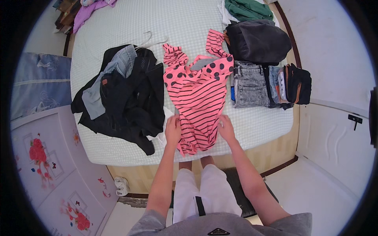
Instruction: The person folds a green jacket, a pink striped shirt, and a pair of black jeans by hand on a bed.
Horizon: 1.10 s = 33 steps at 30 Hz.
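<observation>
A pink long-sleeved top (199,94) with dark stripes and polka dots at the shoulders lies spread and wrinkled on the bed, its sleeves pointing away from me. My left hand (173,127) is at its left edge, low down, with the fingertips on or close to the fabric. Opposite, my right hand (226,126) touches the lower right edge with bent fingers. Whether either hand pinches the cloth is not plain. A bit of grey cloth (203,63) shows at the neck opening.
Black clothes (133,97) with pale blue denim (118,66) on top are heaped at the left. Folded grey jeans (251,85), a stack of folded clothes (298,84), a dark folded garment (260,41) and a green garment (249,10) lie at the right. White cloth (161,137) sits beside my left hand.
</observation>
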{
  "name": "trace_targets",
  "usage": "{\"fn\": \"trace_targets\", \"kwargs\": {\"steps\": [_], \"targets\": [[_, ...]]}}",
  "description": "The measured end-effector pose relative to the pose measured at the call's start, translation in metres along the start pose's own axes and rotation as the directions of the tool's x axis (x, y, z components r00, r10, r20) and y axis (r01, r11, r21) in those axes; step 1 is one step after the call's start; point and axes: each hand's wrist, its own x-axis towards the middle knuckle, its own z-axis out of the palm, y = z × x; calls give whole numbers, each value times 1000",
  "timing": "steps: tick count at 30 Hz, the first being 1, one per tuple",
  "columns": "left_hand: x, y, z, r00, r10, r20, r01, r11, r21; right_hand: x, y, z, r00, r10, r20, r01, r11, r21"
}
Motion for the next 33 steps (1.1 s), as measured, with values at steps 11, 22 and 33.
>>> {"fn": "trace_targets", "kwargs": {"steps": [11, 22, 33], "targets": [[154, 32, 24, 922, 386, -38, -361, 889, 280, 220, -33, 5, 924, -373, -83, 347, 909, -230], [237, 50, 62, 942, 242, 234, -335, 740, 584, 248, -7, 22, 995, -3, -103, -44, 891, -452], [115, 7, 2, 994, 109, 6, -101, 902, 420, 85, -16, 6, 990, -86, -110, 58, 971, -233]]}}
